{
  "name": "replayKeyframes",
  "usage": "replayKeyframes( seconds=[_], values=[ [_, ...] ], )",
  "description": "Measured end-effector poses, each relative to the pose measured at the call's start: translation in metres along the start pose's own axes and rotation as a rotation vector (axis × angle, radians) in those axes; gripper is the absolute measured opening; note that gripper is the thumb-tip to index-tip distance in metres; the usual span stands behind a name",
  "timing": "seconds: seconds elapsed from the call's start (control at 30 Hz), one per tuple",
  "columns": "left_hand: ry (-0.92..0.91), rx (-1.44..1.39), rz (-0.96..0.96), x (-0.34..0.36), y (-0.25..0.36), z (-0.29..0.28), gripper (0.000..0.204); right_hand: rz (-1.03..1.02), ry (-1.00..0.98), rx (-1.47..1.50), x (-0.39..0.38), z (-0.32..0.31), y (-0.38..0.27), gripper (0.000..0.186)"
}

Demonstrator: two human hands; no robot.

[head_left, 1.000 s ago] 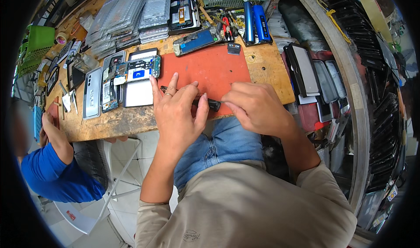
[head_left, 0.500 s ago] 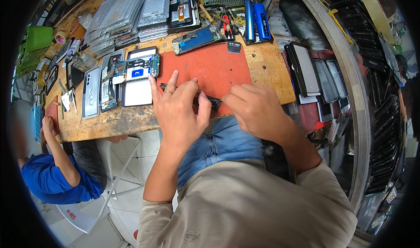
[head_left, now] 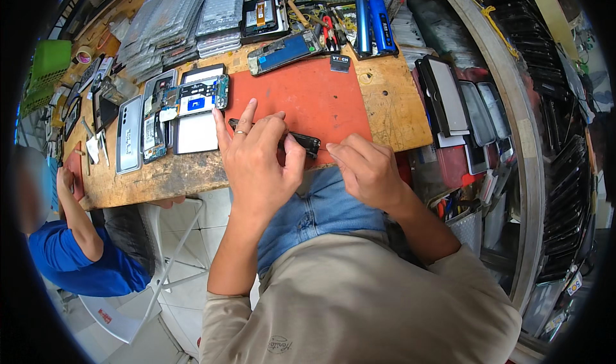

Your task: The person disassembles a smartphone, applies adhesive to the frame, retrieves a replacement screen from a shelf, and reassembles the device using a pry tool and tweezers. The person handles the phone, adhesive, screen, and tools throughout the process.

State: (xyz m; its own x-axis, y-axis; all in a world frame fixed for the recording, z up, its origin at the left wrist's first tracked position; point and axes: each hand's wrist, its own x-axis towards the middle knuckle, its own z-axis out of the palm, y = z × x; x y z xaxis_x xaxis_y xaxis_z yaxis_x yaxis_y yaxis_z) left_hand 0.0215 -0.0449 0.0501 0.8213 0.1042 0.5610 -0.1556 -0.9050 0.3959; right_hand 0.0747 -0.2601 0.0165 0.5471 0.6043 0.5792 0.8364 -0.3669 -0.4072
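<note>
My left hand [head_left: 260,149] lies over a narrow black part [head_left: 307,144], perhaps a piece of a phone. Its thumb and bent fingers hold the part down at the near side of an orange-red mat [head_left: 289,94], while two fingers are stretched out. Most of the part's middle is hidden under the hand. Just off the part's right end, my right hand [head_left: 369,171] is closed in a pinch; what is between its fingertips is too small to make out. Left of my hands, an opened phone with exposed boards [head_left: 202,97] rests over a white-faced panel [head_left: 196,135].
A silver phone back [head_left: 129,136] lies farther left. A phone screen [head_left: 284,52] crosses the mat's far edge, beside a small black card [head_left: 340,63]. Stacked clear plastic trays [head_left: 163,27] and blue cylinders [head_left: 383,27] stand behind. A person in blue [head_left: 83,261] sits at the left.
My right hand has drawn slightly down, and a gap shows between its fingertips and the black part. The left hand keeps its hold; the whole view has shifted a little.
</note>
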Motion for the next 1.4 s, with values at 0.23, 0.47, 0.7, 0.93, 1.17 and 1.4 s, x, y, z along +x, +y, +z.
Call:
replayKeyframes(
  seconds=[0.23, 0.47, 0.7, 0.93, 1.17, 1.4],
  values=[
    [-0.108, -0.039, 0.034, 0.008, -0.005, -0.006, 0.013, 0.078, -0.236, -0.094, 0.002, -0.002, -0.013, 0.020],
    [-0.264, -0.219, 0.141, 0.023, -0.027, -0.015, 0.020, 0.179, -0.038, 0.099, 0.010, 0.004, -0.015, 0.011],
    [0.016, -1.170, -0.378, 0.023, -0.032, 0.013, 0.016, 0.196, 0.302, 0.290, 0.047, -0.008, -0.020, 0.020],
    [-0.019, -1.138, -0.392, 0.007, -0.044, 0.023, 0.013, 0.127, 0.143, 0.219, 0.048, -0.002, -0.006, 0.015],
    [-0.102, -0.866, -0.279, 0.016, -0.038, 0.018, 0.015, 0.119, 0.154, 0.115, 0.031, -0.008, 0.000, 0.013],
    [-0.102, -0.831, -0.277, 0.014, -0.040, 0.017, 0.015, 0.116, 0.152, 0.003, 0.016, 0.009, 0.000, 0.018]
  ],
)
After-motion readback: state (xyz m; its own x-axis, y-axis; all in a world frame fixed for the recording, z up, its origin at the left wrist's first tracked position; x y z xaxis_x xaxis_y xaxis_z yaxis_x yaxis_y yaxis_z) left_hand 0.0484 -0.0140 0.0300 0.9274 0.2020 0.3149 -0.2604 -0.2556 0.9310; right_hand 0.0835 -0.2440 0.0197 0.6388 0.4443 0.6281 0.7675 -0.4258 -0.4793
